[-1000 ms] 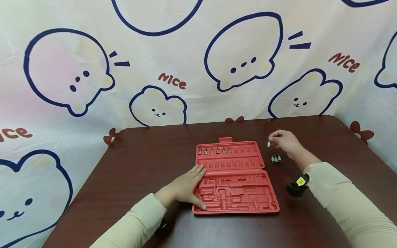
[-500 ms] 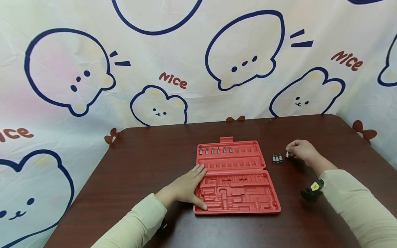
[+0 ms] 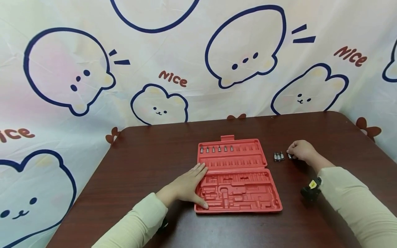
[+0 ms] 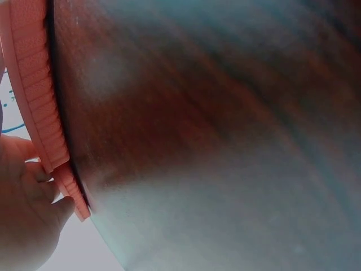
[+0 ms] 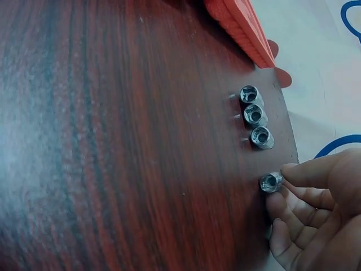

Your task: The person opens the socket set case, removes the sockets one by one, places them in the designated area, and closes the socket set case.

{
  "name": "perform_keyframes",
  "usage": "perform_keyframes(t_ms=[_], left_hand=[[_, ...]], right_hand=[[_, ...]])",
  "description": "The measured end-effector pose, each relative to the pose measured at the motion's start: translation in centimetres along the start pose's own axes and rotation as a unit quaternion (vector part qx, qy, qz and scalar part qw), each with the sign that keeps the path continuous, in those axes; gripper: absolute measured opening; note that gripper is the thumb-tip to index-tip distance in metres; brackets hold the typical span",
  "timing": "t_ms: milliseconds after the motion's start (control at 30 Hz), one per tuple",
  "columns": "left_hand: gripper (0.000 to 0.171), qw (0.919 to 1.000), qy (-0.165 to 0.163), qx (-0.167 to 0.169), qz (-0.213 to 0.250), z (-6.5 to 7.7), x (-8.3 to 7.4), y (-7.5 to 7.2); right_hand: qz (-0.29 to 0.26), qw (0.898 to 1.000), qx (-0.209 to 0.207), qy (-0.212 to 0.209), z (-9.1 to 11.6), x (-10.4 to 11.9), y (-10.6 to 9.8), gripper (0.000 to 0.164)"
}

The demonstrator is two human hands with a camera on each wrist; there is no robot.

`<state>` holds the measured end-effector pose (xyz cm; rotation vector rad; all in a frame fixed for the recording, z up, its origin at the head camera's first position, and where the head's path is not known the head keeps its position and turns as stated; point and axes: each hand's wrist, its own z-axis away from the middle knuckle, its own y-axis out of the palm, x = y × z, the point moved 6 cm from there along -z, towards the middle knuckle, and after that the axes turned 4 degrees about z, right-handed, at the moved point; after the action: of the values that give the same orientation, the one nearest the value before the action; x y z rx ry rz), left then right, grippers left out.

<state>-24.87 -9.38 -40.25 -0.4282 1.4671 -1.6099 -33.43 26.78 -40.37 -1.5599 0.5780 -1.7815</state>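
Note:
Beside a short row of three silver sockets (image 3: 278,156), my right hand (image 3: 302,150) pinches another socket (image 5: 271,182) between thumb and finger, low at the table surface. The right wrist view shows the hollow round ends of the three sockets (image 5: 255,114) and of the pinched one, which is a little apart from them. My left hand (image 3: 186,184) rests with extended fingers along the left edge of an open red plastic case (image 3: 238,204). In the left wrist view, part of the left hand (image 4: 28,203) touches the case's ribbed side (image 4: 36,84).
Several small metal bits (image 3: 213,149) stand in slots along the far left of the case's lid. The dark wooden table (image 3: 149,155) reaches back to a printed cloth (image 3: 198,75). A black wrist camera (image 3: 311,189) is strapped near the right sleeve (image 3: 350,193).
My right hand has moved right and toward me, carrying the socket down to the table on the right of the three sockets. The left hand has stayed on the case.

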Motion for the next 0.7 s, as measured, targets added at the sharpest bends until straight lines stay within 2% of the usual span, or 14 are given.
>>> perform_keyframes(t_ms=[400,700], left_hand=[[0.117,1.0000,0.004,-0.003,0.002,-0.09,0.03,0.01],[0.116,0.9999,-0.007,0.001,0.010,0.00,0.04,-0.01]], right_hand=[[-0.001,1.000,0.002,0.006,0.01,0.23,-0.07,0.016],[-0.022,1.000,-0.018,0.011,0.00,0.93,-0.45,0.026]])
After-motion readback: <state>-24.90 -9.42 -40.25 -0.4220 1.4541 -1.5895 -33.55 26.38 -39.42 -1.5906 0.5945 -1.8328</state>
